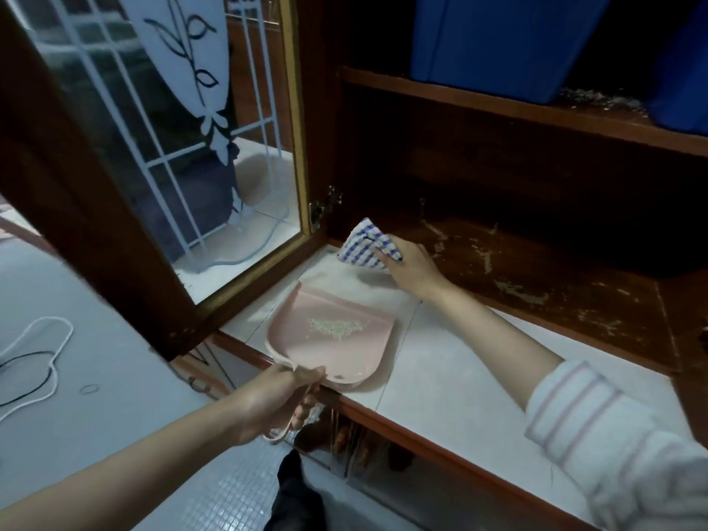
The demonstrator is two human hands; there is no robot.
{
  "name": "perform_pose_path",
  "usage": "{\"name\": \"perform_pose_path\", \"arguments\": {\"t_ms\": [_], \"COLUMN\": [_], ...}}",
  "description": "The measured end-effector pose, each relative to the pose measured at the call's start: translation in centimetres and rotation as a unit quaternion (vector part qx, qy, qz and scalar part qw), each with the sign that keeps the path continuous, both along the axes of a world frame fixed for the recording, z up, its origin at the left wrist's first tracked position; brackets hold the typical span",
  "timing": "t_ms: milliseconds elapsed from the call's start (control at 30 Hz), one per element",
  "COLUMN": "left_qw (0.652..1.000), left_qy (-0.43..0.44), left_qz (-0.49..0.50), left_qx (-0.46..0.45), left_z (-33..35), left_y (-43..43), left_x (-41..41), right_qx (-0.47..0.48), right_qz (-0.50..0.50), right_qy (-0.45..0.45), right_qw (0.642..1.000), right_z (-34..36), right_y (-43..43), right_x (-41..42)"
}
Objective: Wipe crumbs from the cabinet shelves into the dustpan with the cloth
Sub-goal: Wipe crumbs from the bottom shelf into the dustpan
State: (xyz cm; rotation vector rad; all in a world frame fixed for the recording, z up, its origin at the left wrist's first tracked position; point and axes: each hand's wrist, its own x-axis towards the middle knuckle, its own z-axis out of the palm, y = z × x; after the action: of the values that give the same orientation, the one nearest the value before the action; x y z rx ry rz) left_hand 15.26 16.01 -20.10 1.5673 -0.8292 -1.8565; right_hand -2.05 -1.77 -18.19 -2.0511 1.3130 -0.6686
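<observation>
A pink dustpan point(337, 354) lies on the white tiled ledge point(452, 385) in front of the cabinet, with a small pile of pale crumbs point(337, 326) in its middle. My left hand point(276, 400) grips the dustpan's handle at the ledge's front edge. My right hand point(412, 268) holds a blue-and-white checked cloth point(364, 243) at the left front corner of the lower wooden shelf point(536, 262), just beyond the dustpan's mouth. Pale scuffs or specks mark that shelf. More crumbs point(597, 99) lie on the upper shelf point(498, 105).
The glass cabinet door point(153, 155) stands open to the left, close to the dustpan. Two blue containers point(498, 36) stand on the upper shelf. A white and a black cord point(34, 362) lie on the surface at lower left.
</observation>
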Motion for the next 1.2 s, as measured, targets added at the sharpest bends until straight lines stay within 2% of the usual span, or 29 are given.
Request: {"name": "perform_pose_path", "arguments": {"t_ms": [133,333,400,467,567,600,733,867,1200], "left_qw": [1.000,0.999,0.999,0.999,0.999,1.000,0.999,0.999,0.995], "left_qy": [0.000,-0.001,0.002,0.004,0.001,-0.001,-0.012,-0.015,-0.028], "left_qz": [0.022,0.033,0.032,0.030,0.016,0.009,-0.025,-0.038,-0.095], "left_qx": [0.010,0.027,0.029,0.029,0.028,0.028,0.023,0.020,0.025], "left_z": [-0.2,-0.4,-0.5,-0.5,-0.5,-0.6,-0.3,-0.1,-0.2], "left_y": [1.3,2.2,2.1,2.0,1.8,1.6,1.0,0.4,-1.9], "left_x": [0.4,1.0,1.1,1.1,1.1,1.2,1.7,1.5,0.2], "right_qx": [-0.006,0.034,0.023,0.019,-0.019,-0.027,0.039,0.090,0.132], "right_qz": [0.064,0.094,0.130,0.163,0.151,0.144,0.134,0.076,-0.004], "right_qy": [0.019,0.054,0.108,0.206,0.295,0.296,0.219,0.182,0.180], "right_qw": [0.998,0.994,0.985,0.965,0.943,0.944,0.966,0.976,0.975], "right_z": [0.1,-0.4,-0.5,-0.9,-1.8,-1.8,-1.1,-1.7,-3.0], "right_y": [-0.4,-0.2,-0.2,0.0,-0.2,-0.4,-0.5,-0.5,-0.1], "right_x": [3.2,6.1,6.6,7.1,7.3,7.1,5.5,2.9,-3.2]}}
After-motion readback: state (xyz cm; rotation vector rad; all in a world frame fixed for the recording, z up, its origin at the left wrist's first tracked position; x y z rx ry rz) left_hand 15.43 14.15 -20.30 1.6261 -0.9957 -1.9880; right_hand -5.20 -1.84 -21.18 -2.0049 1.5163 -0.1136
